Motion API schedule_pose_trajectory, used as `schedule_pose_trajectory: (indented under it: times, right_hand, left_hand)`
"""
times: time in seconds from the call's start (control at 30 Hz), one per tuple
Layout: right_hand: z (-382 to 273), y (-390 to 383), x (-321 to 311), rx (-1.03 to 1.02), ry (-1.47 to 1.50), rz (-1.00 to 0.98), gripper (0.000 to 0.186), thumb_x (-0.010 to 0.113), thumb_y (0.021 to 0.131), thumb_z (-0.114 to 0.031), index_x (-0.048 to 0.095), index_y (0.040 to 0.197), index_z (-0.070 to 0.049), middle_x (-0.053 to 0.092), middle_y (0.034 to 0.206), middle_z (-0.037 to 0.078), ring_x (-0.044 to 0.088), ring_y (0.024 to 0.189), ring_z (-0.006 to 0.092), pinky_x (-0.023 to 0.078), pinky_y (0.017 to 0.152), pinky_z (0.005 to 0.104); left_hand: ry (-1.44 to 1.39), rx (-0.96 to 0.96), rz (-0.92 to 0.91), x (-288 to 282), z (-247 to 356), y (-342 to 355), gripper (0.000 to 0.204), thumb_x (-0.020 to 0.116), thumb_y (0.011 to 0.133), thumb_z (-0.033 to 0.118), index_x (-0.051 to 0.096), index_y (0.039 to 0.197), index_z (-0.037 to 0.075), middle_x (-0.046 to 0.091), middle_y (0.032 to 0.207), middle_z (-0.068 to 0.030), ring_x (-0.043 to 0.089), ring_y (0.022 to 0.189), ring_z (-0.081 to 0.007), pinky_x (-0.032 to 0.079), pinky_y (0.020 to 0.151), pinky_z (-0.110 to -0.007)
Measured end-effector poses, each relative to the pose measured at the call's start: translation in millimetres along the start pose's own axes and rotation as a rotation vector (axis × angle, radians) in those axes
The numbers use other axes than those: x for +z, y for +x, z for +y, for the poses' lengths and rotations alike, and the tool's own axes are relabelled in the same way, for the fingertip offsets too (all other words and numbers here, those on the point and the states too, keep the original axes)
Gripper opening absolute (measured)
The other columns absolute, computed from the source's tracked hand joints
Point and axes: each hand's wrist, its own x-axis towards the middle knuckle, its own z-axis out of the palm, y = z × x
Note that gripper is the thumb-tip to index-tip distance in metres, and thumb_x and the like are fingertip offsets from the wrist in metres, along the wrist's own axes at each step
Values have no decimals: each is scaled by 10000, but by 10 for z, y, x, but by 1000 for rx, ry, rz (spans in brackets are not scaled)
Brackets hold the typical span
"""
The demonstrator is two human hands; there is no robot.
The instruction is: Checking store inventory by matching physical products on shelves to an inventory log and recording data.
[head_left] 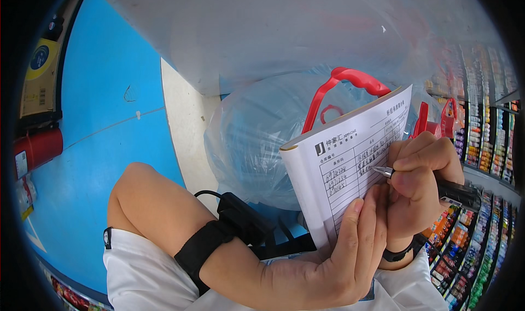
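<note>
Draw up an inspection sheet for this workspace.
Surface: form pad, tilted, with handwritten entries; blue floor beyond.
Job's things: form pad and pen, its silver tip at the page.
Clutter: clear plastic and red handle behind the pad.
Hands: right hand holds the pen; left hand has fingers against the pad.
Cables: black cable arches beside the device on the left forearm.
Surroundings: shelves of colourful packages, right; carton, left.

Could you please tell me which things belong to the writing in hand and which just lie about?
In use:
white paper form pad, against the left hand
silver-tipped pen in the right hand

Seemingly aside:
curved red plastic handle
clear plastic wrapping
brown cardboard box
</note>
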Motion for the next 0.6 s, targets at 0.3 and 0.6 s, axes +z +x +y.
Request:
schedule_pose_trajectory:
  times: [0.3,0.6]
  right_hand:
    - [0,4,26,35,107,54,51,589,628,18,566,671,33,550,611,91,487,552,161,416,551,297]
    - [7,-4,12,68,126,55,53,588,645,15,569,692,31,550,607,81,475,552,132,354,531,266]
  left_hand:
    - [217,-168,177,251,324,-35,277,572,845,137,695,931,-96,717,937,-179,706,962,-314,592,825,-383]
    - [-40,51,-42,-39,-3,-3,184,573,842,148,705,861,22,721,876,-89,722,941,-258,580,846,-387]
